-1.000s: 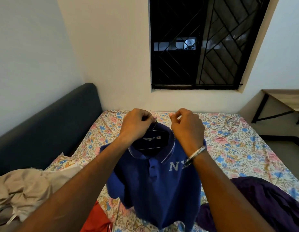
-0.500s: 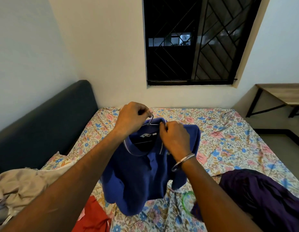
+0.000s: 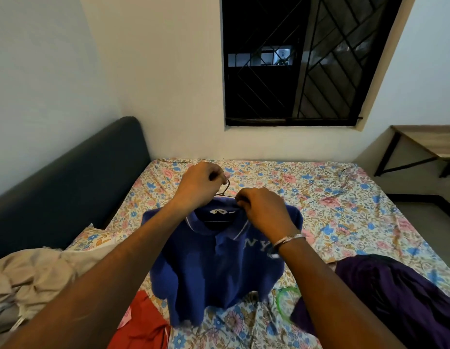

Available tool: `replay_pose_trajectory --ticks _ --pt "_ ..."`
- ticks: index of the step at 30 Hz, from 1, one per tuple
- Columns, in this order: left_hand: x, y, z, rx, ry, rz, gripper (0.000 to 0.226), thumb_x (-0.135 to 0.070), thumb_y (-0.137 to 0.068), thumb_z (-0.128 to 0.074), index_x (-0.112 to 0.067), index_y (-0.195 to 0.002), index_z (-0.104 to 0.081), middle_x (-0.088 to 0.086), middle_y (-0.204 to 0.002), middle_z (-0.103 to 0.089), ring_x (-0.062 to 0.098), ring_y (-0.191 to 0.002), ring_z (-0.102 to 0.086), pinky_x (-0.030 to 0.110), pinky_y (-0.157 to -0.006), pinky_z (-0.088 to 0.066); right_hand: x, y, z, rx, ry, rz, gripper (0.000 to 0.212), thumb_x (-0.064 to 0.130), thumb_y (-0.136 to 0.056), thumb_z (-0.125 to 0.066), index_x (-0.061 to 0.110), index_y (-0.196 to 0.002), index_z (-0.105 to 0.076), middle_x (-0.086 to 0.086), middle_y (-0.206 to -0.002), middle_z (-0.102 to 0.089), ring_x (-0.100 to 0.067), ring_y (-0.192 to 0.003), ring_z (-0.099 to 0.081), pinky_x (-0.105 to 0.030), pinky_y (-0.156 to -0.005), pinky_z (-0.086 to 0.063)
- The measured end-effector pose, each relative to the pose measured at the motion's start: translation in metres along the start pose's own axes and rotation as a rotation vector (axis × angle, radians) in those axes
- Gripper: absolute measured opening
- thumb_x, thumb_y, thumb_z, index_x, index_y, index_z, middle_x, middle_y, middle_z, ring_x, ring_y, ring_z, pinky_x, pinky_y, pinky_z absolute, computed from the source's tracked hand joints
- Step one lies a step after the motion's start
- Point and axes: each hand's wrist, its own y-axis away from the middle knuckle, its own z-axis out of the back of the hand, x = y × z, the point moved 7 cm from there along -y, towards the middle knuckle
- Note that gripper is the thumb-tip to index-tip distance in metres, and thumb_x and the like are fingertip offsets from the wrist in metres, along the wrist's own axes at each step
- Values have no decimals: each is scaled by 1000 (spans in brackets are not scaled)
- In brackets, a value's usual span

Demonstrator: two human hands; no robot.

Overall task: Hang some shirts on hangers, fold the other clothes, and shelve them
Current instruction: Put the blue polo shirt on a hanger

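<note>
One blue polo shirt (image 3: pixel 218 268) held over the bed (image 3: pixel 344 202), four garments counted.
Left hand (image 3: pixel 198 183) grips the hanger (image 3: pixel 225 191) hook; right hand (image 3: pixel 263 210) pinches the collar; beige (image 3: pixel 35 275), red (image 3: pixel 140 323), purple (image 3: pixel 395 298) garments lie around the shirt.

Blue knit-cloth polo shirt (image 3: pixel 218 268), matt, on a thin metal wire hanger (image 3: pixel 225 190) in my left hand (image 3: pixel 198 183). Floral cotton-like bedsheet (image 3: pixel 344 210), matt, creased. Dark upholstered headboard (image 3: pixel 67 177), left. Shiny metal bracelet (image 3: pixel 288 240). Wooden tabletop (image 3: pixel 432 139), right.
</note>
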Motion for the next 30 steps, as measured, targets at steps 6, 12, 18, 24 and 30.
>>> replay_pose_trajectory --ticks 6,12,18,24,30 --pt "19 0 14 -76 42 49 28 -29 -100 -61 -24 -76 -73 -16 -47 -52 5 -48 -47 26 -52 -32 -2 20 -5 -231 29 15 41 23 -92 -66 30 -128 -48 1 -112 -64 -30 -97 -61 -42 -83 -48" --pt "40 3 10 4 44 -12 25 -30 -102 -59 -22 -82 -71 -9 -68 -63 11 -62 -55 30 -61 -41 -7 8 -9 163 -300 50 34 45 -91 -68 34 -123 -61 6 -112 -68 -19 -99 -64 -44 -87 -55" --pt "60 17 4 -40 134 -20 23 -33 -102 -58 -26 -81 -63 4 -80 -68 22 -77 -63 40 -72 -49 30 -10 -25 284 -2 168 28 45 -93 -65 27 -75 -52 3 -75 -55 -23 -72 -56 -36 -62 -46" --pt "86 34 51 -238 192 30 23 -33 -101 -61 -28 -79 -64 -4 -73 -63 12 -69 -57 26 -63 -43 96 -29 -32 154 -178 275 21 43 -98 -55 24 -87 -58 2 -75 -57 -22 -69 -54 -36 -57 -40" --pt "103 81 135 -510 187 88 21 -28 -100 -64 -16 -84 -69 -9 -72 -65 7 -67 -60 26 -63 -47 179 -51 -7 129 -295 500 26 47 -94 -58 26 -78 -55 7 -70 -56 -21 -71 -56 -36 -57 -40"
